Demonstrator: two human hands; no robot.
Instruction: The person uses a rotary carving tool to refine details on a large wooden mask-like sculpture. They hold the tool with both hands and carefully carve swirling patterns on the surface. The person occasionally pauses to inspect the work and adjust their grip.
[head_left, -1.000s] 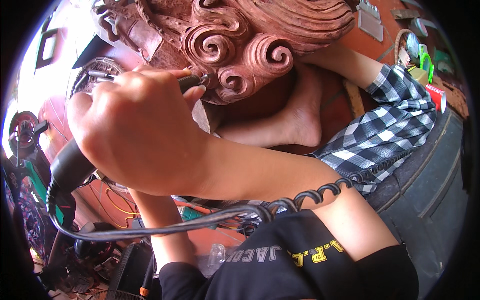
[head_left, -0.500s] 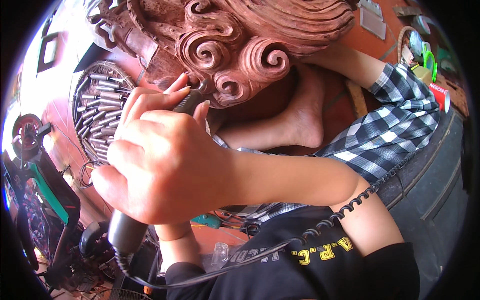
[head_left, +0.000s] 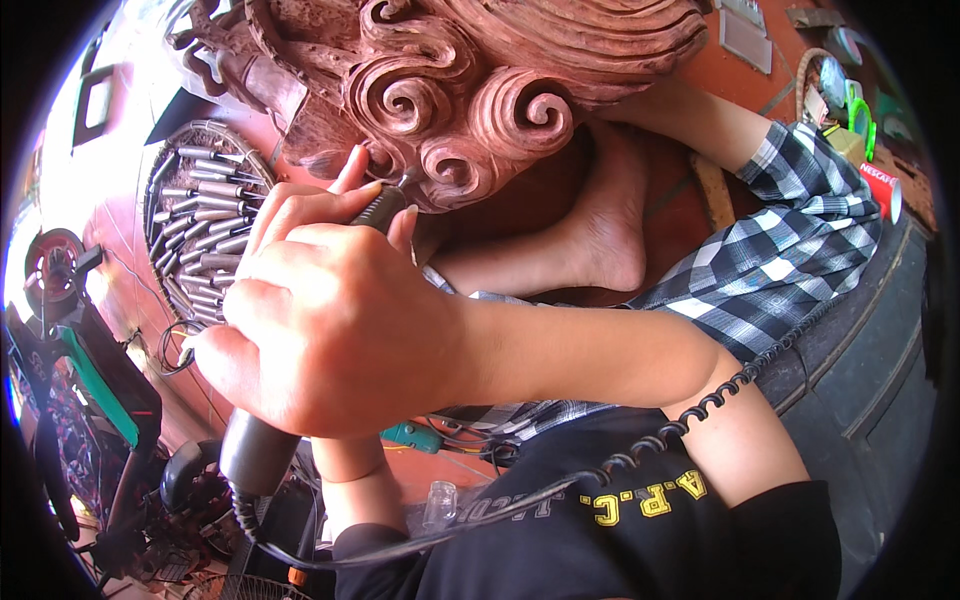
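Observation:
My right hand (head_left: 325, 325) is wrapped around a dark rotary carving tool (head_left: 262, 455), its rear end and cable low by my wrist. The ribbed front of the tool points up at a reddish-brown wood carving (head_left: 500, 120) with spiral scrolls and flowing grooves. The tip is at the carving's lower edge, beside a small scroll; whether it touches I cannot tell. My left forearm (head_left: 348, 465) rises behind the right hand, which mostly hides my left hand. Which hand some of the fingertips near the tool's tip belong to is unclear.
A round basket (head_left: 150, 215) of several metal bits (head_left: 215, 215) stands left of the carving. A coiled black cord (head_left: 690, 410) crosses my right arm. My bare foot (head_left: 610, 250) rests below the carving. A red cup (head_left: 880, 190) and a green ring-shaped thing (head_left: 860, 125) are at right.
My right hand and the tool have shifted slightly to the right. The carving appears a little further left and up in view. The grip on the tool is unchanged.

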